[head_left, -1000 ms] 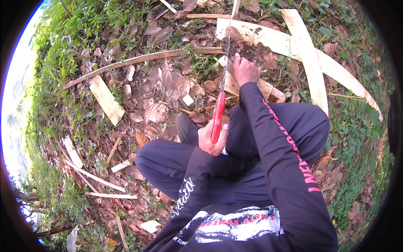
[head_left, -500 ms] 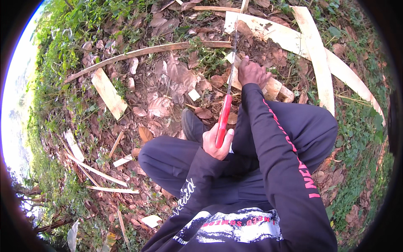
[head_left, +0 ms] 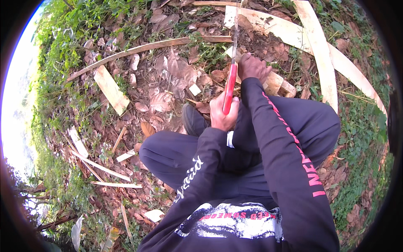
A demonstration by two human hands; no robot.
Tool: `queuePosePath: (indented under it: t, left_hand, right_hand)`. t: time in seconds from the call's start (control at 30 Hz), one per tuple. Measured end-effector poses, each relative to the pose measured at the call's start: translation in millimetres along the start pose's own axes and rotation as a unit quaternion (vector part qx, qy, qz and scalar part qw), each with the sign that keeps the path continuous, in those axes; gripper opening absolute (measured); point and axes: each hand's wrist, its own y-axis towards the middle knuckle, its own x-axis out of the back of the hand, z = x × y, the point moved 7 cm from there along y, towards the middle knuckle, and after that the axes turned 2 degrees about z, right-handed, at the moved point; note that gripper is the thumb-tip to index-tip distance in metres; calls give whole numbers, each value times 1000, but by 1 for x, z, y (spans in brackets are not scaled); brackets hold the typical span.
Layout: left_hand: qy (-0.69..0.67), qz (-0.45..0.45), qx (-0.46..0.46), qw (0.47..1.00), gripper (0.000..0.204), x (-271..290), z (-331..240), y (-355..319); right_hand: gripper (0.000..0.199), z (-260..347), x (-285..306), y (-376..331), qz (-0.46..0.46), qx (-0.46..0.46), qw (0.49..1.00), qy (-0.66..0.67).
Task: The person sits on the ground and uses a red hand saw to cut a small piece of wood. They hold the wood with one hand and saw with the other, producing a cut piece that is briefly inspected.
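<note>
I see left hand gripping red-handled metal saw, aimed top-centre; right hand, just right, curls over pale wooden block.

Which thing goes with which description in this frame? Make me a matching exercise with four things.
1. saw handle
2. left grip
3. right grip
4. shoe

A. on the wood
B. dark, just left of the left grip
C. red
D. closed round the saw handle

Pairs: 1-C, 2-D, 3-A, 4-B
</note>
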Motion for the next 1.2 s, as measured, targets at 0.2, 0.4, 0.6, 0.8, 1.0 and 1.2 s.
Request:
queuePosePath:
  t: [0.2,0.4,0.6,0.8,1.0,1.2]
  left_hand:
    - [89,-19,-39,995,23,17,-4,-79]
    - [-44,111,125,985,13,-7,-3,-38]
    - [-58,86,144,984,13,22,-3,-65]
    - [5,86,121,989,13,58,-38,-114]
    - [46,28,15,998,16,70,-55,-134]
    - [-55,37,76,995,11,73,-55,-132]
  right_hand:
    - [50,-14,1,11,15,-11,1000,20]
    - [56,-17,7,12,13,-26,999,37]
    - [58,-17,16,5,66,-30,997,32]
    - [53,-18,34,-2,29,-16,996,86]
    - [72,-29,67,-43,95,239,961,103]
    - [134,-37,77,-78,159,250,955,-16]
